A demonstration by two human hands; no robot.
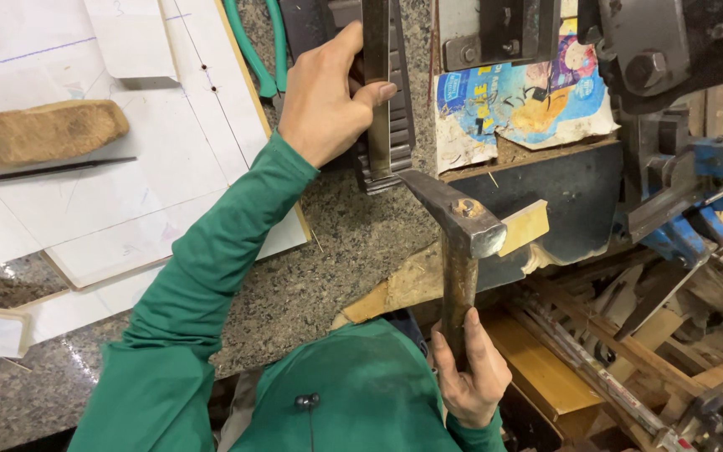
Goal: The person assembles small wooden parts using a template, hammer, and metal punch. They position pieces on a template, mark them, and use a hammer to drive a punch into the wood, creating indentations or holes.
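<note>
The flat, narrow strip of dull grey metal (pixel 376 92) stands on end on the speckled granite worktop (pixel 311 276), in front of a dark ribbed block (pixel 402 109). Our left hand (pixel 324 96) grasps it near the top, thumb pressed across its face. Our right hand (pixel 470 377) is clenched round the worn wooden handle of a rusty steel hammer (pixel 453 218), whose head hangs just beside the strip's lower end.

To strike well here, we judge that the strip should sit square against the block, with our left-hand fingers kept high, well clear of the hammer face. Short, controlled taps from the wrist would suit better than a full swing, since the strip is thin and could bend or skip sideways.

Near our left wrist lie green-handled pliers (pixel 261 50), and further left white paper sheets (pixel 127 201), a brown, rough-surfaced block (pixel 39 130) and a thin dark rod (pixel 56 169). A blue-painted vice-like clamp (pixel 696 201) stands at the right.
</note>
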